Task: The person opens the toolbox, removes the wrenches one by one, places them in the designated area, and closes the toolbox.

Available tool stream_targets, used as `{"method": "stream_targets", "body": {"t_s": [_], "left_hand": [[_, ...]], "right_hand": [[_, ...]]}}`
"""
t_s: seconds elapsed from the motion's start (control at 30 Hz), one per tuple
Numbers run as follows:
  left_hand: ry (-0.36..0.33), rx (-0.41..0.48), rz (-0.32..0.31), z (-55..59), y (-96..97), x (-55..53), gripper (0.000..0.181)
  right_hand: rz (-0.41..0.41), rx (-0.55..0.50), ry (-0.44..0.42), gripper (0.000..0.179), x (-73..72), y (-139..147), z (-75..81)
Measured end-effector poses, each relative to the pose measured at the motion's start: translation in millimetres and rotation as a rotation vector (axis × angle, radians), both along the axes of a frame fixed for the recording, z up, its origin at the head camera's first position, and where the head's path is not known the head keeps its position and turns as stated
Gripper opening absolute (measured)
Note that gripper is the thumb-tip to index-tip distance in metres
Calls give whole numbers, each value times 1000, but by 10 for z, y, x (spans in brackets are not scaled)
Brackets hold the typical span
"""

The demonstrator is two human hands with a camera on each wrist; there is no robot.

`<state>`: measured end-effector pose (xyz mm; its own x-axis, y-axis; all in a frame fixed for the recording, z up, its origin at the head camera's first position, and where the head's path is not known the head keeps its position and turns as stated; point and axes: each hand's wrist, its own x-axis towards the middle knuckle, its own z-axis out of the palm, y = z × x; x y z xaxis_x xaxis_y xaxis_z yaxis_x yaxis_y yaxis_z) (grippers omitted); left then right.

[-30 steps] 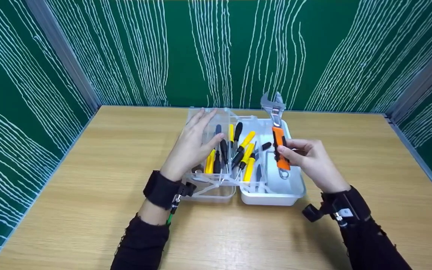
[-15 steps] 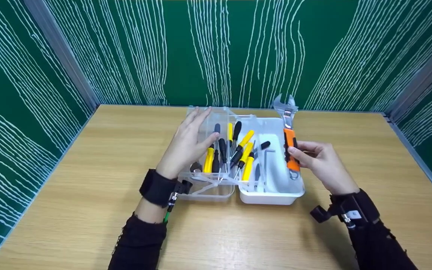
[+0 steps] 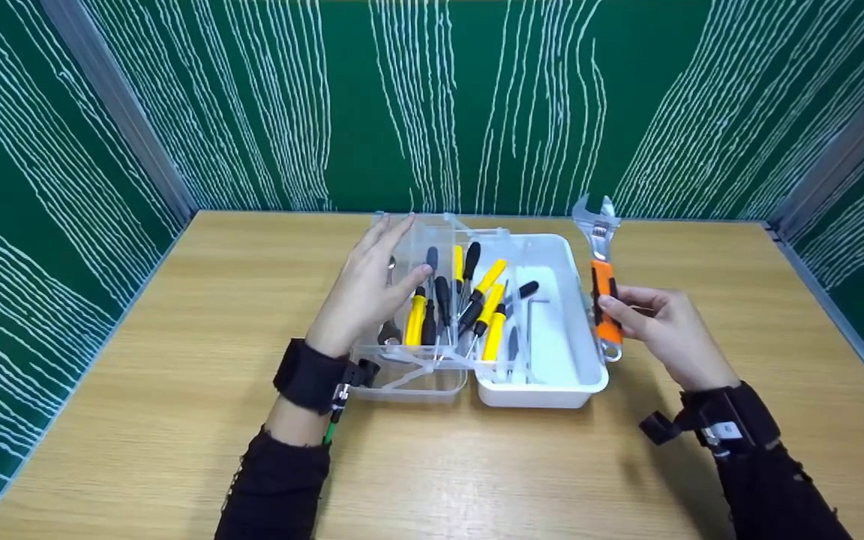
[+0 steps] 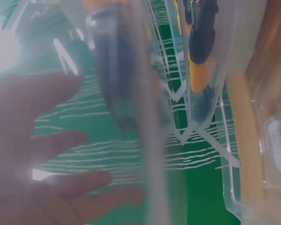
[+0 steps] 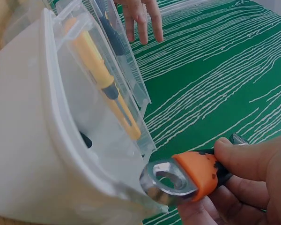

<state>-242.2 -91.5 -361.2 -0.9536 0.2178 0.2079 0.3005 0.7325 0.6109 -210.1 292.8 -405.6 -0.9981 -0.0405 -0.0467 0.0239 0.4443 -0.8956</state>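
Curls fingers [image 5: 246, 192] and thumb [image 5: 246, 154] of the right hand [image 3: 664, 330] round the orange-and-black handle of a wrench [image 3: 601, 281], raised just outside the right rim of a white tub [image 3: 541, 397]. Points its steel head away from the body, toward the green wall [image 3: 357, 112], with the ring end nearest the body and close by the rim; cannot tell whether touching. Holds the left hand [image 3: 357, 292] with fingers extended and thumb apart at the left of a clear lid [image 3: 432, 232], gripping nothing; cannot tell how much of the palm meets the plastic. Has yellow and black screwdrivers [image 3: 493, 301] bunched at angles in clear plastic left of the tub and partly over it, some visible through the lid, with a thin hex key [image 3: 529, 337] farther right. Wears black sleeves [image 3: 274, 487], with a dark strap [image 3: 310, 376] at each wrist. Works over a wood-grain table [image 3: 439, 465], before wavy white lines and gray corner posts [image 3: 121, 112].
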Motion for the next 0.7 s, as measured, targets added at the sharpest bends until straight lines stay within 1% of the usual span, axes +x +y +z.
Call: {"method": "stream_targets", "body": {"t_s": [0.17, 0.3, 0.47, 0.7], "left_hand": [[-3, 2, 8, 13, -23, 3, 76], [-2, 13, 6, 16, -40, 1, 77], [-2, 17, 3, 15, -54, 1, 78], [6, 17, 1, 26, -73, 4, 78]], "right_hand": [[-15, 13, -10, 56, -17, 86, -42], [-19, 16, -1, 54, -23, 146, -95], [-27, 12, -14, 54, -23, 219, -150], [-53, 55, -37, 58, -16, 311, -211]]}}
